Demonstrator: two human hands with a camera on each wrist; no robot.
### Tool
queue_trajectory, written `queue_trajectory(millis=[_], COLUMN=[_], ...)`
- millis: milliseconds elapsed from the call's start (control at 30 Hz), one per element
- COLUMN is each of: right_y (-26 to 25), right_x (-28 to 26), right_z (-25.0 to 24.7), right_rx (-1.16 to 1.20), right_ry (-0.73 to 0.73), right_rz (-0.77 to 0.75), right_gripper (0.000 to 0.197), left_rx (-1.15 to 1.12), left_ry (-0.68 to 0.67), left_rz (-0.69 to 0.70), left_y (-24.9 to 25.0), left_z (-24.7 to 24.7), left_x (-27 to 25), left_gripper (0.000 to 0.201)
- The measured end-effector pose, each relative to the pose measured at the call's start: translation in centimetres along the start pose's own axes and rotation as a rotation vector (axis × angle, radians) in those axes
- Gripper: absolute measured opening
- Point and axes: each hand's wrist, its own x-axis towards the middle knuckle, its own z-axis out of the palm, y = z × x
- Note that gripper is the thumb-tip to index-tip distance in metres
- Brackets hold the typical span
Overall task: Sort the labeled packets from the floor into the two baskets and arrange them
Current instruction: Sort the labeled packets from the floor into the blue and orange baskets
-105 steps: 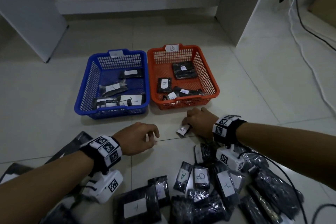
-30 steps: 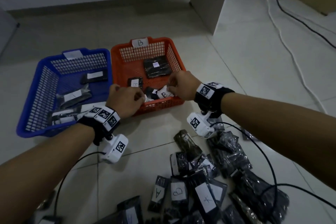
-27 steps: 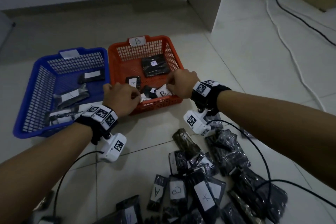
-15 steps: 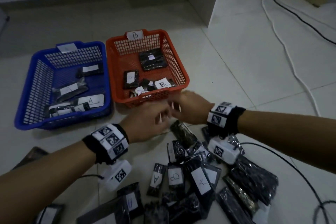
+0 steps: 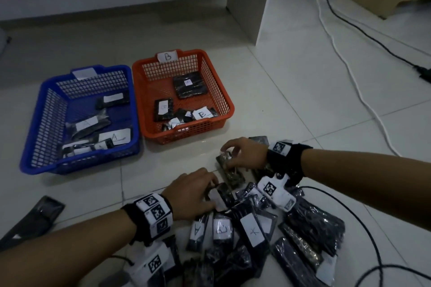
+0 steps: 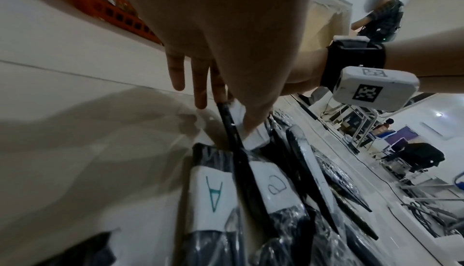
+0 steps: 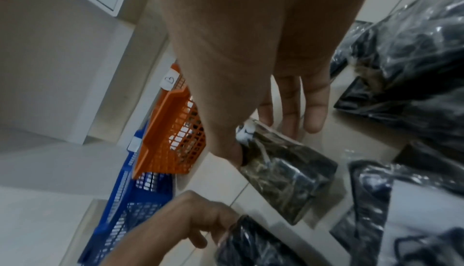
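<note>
Left hand, palm down with the forearm reaching in from the lower left, pinches between thumb and fingers the edge of a flat black plastic-wrapped packet with a white paper label at the near-left edge of the pile. Right hand, arched over the far end of the pile, grips by thumb and fingertips the upper end of a dark mottled clear-wrapped packet lying on the floor. Between and below the hands, a heap of black labeled packets, some marked "A" and "B". Well left and beyond: a blue plastic mesh basket and, touching its right side, an orange plastic mesh basket tagged "B", each holding several packets. Pale glossy tiled floor; white cabinet base behind; black and white cables at right.
</note>
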Motion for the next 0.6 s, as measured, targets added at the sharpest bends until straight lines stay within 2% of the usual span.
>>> queue_trajectory(millis=[67, 133, 267, 367, 467, 600], right_y=[0.0, -0.1, -0.8, -1.1, -1.5, -2.7], right_x=[-0.1, -0.3, -0.5, -0.4, -0.2, -0.4], right_z=[-0.4, -0.7, -1.0, -1.0, -0.5, 0.1], right_rx=[0.144, 0.276, 0.463, 0.569, 0.593, 0.428], right_ry=[-0.04, -0.077, -0.096, -0.102, -0.114, -0.07], right_rz=[-0.004, 0.025, 0.056, 0.031, 0.003, -0.098], right_gripper=[0.04, 0.034, 0.03, 0.029, 0.031, 0.032], left_rx=[-0.142, -0.314, -0.539, -0.69, -0.82, -0.897], left_ry=[0.018, 0.04, 0.095, 0.133, 0.178, 0.221], left_rz=[-0.03, -0.089, -0.26, -0.303, -0.326, -0.364], left_y=[-0.4, -1.2, -2.9, -3.6, -4.2, -4.6], left_z=[-0.6, -1.4, -2.5, -3.2, -4.0, -5.1], left_x=[-0.3, -0.7, -1.8, -2.6, -3.6, -5.0], left_gripper=[0.032, 0.033, 0.032, 0.027, 0.027, 0.023])
